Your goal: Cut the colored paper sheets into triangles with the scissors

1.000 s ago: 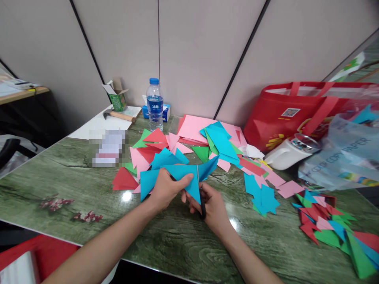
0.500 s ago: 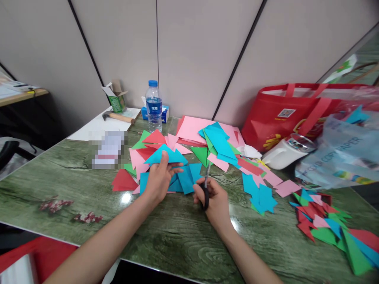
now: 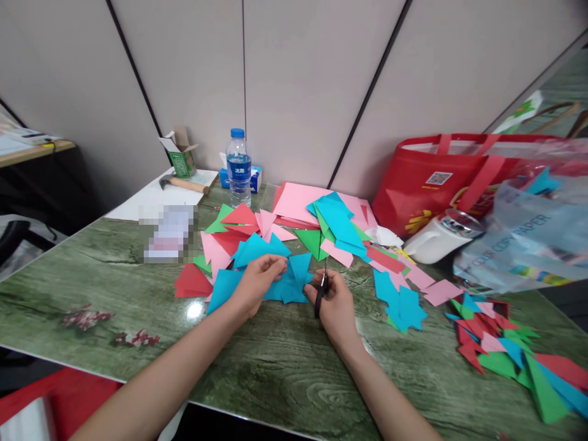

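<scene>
Black-handled scissors are in my right hand, its fingers through and around the handles, the blades pointing away from me. My left hand is closed in a pinch, with the fingertips at the corner of a blue paper piece. Under and around that hand lie more blue paper pieces, and a blue folded triangle rests just behind it. Red paper, pink paper and green paper pieces surround the blue ones.
A water bottle, tissue box, hammer and blurred-out phone are at the back left. On the right are a white mug, red bag, plastic paper bag and a pile of coloured cuttings.
My left hand has let go of the blue folded triangle, which now lies on the pile. That hand has moved right and closed into a pinch. The scissors have turned slightly in my right hand.
</scene>
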A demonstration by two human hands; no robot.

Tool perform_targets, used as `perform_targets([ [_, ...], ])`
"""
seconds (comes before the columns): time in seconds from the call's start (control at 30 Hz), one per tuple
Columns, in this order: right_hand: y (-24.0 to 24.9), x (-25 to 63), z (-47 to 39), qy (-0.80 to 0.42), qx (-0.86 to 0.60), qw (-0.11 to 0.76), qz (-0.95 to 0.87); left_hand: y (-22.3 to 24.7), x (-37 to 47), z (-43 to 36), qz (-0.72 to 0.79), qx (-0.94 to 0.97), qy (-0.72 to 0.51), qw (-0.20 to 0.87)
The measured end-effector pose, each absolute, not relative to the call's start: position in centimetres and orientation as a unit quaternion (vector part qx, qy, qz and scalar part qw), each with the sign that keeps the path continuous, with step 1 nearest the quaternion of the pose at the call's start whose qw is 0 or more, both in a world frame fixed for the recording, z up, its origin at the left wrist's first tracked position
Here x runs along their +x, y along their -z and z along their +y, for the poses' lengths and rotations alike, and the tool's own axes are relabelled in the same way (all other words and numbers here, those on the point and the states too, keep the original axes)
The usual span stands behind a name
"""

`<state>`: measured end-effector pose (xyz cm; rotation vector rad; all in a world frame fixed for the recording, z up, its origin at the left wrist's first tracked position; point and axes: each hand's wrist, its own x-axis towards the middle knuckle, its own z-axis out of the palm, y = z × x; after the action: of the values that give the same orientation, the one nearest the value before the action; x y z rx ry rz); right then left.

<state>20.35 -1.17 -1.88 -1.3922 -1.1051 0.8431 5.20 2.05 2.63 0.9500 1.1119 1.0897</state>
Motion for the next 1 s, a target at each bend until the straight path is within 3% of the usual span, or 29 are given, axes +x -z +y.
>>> perform_targets([
  [1.0, 1.82, 20.52, -1.05, -0.385, -0.571, 0.580, -0.434, -2.38, 5.52, 1.38, 0.424, 0.474, -0.404, 0.658],
])
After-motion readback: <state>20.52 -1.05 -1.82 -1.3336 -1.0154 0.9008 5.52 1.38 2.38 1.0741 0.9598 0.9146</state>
